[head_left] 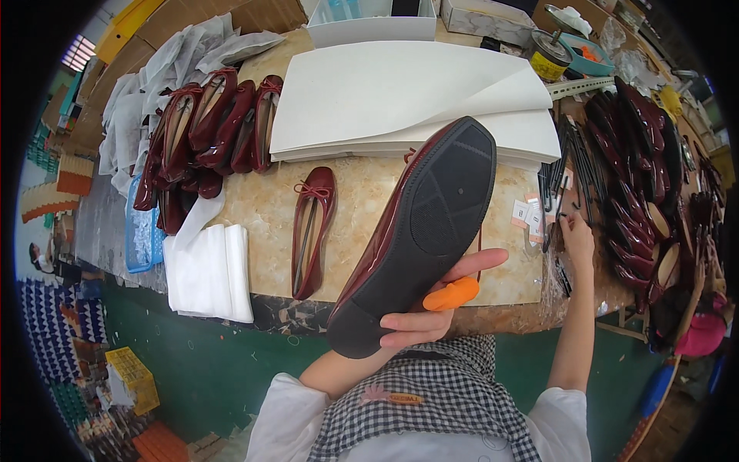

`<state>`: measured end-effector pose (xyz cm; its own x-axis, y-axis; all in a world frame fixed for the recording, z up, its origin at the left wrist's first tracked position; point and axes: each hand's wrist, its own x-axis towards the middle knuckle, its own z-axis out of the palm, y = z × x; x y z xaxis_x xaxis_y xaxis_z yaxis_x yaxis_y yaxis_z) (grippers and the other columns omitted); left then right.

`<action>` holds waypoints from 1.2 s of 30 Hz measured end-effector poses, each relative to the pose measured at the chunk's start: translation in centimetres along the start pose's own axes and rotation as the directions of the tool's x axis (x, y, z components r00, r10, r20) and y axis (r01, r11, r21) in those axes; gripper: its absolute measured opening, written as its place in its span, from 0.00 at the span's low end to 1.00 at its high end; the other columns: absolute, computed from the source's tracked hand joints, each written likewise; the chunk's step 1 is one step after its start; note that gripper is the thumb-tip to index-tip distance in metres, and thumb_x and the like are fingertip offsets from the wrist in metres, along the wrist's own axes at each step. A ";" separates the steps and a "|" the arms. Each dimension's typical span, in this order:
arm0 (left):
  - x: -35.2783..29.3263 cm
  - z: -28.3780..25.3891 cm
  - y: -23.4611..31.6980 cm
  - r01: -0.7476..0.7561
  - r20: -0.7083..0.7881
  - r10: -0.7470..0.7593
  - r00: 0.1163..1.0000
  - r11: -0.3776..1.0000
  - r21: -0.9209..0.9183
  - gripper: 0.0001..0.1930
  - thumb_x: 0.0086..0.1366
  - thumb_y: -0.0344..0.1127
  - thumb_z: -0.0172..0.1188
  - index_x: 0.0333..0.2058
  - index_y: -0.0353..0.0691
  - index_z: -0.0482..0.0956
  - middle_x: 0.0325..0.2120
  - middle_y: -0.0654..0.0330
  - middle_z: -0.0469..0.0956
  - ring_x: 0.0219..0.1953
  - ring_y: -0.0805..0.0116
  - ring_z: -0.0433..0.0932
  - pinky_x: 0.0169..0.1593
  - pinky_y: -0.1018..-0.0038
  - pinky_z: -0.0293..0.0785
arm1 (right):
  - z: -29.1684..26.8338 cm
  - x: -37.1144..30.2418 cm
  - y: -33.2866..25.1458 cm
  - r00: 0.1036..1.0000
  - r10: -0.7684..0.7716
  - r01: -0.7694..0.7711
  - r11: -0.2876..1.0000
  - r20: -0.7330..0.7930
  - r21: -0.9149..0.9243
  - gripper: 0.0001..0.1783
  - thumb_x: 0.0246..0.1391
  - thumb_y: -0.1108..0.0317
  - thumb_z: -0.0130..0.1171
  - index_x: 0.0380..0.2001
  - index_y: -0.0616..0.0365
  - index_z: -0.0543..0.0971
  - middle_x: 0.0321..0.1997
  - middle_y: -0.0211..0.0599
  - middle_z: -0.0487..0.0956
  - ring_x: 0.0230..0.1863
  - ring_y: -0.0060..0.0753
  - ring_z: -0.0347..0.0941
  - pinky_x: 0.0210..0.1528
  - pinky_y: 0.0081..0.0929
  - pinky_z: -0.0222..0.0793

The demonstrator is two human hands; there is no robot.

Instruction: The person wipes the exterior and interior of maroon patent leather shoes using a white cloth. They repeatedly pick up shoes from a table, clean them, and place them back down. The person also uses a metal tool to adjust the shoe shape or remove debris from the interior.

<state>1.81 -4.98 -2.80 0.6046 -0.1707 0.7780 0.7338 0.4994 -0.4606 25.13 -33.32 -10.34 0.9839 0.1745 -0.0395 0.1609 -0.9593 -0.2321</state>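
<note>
My left hand, with an orange finger cot on one finger, grips a dark red patent ballet flat. Its black sole faces up and the toe points away from me. At the right, my right hand has its fingers drawn together beside a bunch of thin black sticks; what they hold is too small to make out. Small white labels lie just left of that hand. Another dark red flat with a bow rests upright on the table, a thin stick inside it.
A stack of white sheets covers the table's far middle. Dark red flats are heaped at the left above a blue basket, and more shoes at the right. Folded white paper lies at the near left edge. A tin stands far right.
</note>
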 end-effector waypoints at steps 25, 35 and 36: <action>-1.0 -0.7 2.8 0.801 -0.023 0.916 0.400 -0.362 -0.476 0.31 0.60 0.40 0.55 0.60 0.30 0.65 0.38 0.45 0.75 0.36 0.55 0.78 0.39 0.64 0.75 | -1.4 -2.2 -3.0 0.999 0.040 -0.041 0.997 -0.020 -0.071 0.23 0.50 0.46 0.59 0.25 0.56 0.84 0.27 0.50 0.81 0.33 0.53 0.79 0.37 0.44 0.74; -4.5 -0.8 1.3 0.165 -0.494 0.836 0.239 0.467 0.869 0.28 0.65 0.52 0.47 0.52 0.33 0.69 0.47 0.47 0.76 0.39 0.53 0.80 0.41 0.63 0.80 | -5.8 -5.2 -6.2 0.959 0.054 -0.017 0.991 -0.276 0.135 0.13 0.55 0.59 0.57 0.38 0.56 0.77 0.26 0.39 0.82 0.29 0.47 0.78 0.33 0.40 0.71; -6.6 -0.5 2.6 0.132 -0.503 0.765 0.403 0.496 0.858 0.28 0.67 0.53 0.46 0.55 0.34 0.68 0.49 0.48 0.75 0.44 0.54 0.79 0.47 0.62 0.78 | -6.3 -5.5 -7.2 0.957 0.028 -0.001 0.996 -0.290 0.092 0.12 0.54 0.62 0.59 0.39 0.56 0.77 0.27 0.37 0.81 0.31 0.46 0.76 0.35 0.39 0.69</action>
<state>-0.08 -2.94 -9.34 0.9604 -0.1144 -0.2540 0.1774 0.9542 0.2410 19.09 -28.78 -2.38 0.9685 0.0761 0.2373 0.1519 -0.9351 -0.3201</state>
